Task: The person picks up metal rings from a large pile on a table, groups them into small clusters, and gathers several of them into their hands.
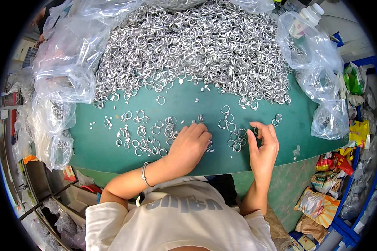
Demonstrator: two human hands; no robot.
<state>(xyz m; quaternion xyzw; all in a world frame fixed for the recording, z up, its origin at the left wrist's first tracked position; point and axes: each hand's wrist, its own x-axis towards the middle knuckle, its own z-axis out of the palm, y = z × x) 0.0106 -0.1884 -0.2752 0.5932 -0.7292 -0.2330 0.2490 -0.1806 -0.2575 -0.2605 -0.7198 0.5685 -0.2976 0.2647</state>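
A large heap of silver-coloured metal rings (188,42) covers the far part of the green table (184,94). My left hand (187,148) is bent low over the table, its fingers curled together and their tips largely hidden. A ring (210,144) shows partly beside those fingertips. My right hand (264,148) is raised at the right, thumb and forefinger brought together around a small ring (256,130). Between the hands lies a loose cluster of rings (236,140). Left of my left hand is a bigger scattered group of rings (142,140).
Clear plastic bags (67,83) crowd the table's left side, and another clear bag (329,121) hangs over the right edge. A white bottle (308,19) stands at the back right. Blue shelving (349,230) with colourful packages is on the right. Small metal bits dot the tabletop.
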